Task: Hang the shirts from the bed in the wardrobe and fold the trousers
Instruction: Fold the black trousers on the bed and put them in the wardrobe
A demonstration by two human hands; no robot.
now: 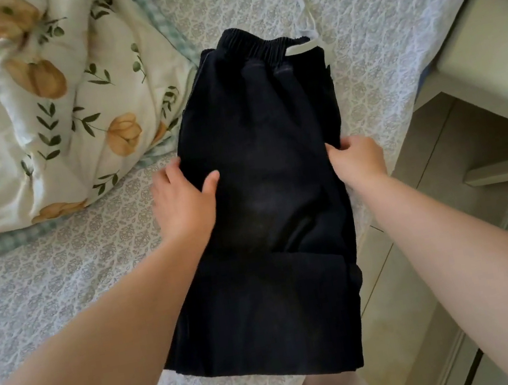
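Okay: your left hand [184, 201] has its grip clamped on the trousers [269, 210] at the left edge, thumb on top. Your right hand [357, 159] pinches the right edge. The trousers are dark and soft, folded into a long rectangle, with the ribbed elastic waistband at the far end. They lie flat on the bed [60, 294], which has a white embossed cover. Crumpled floral duvet [44, 110] on the left, pale furniture [488, 49] on the right.

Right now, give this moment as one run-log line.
stage: folding | dark navy elastic-waist trousers flat on pale patterned bed sheet | left hand grips left edge | right hand pinches right edge
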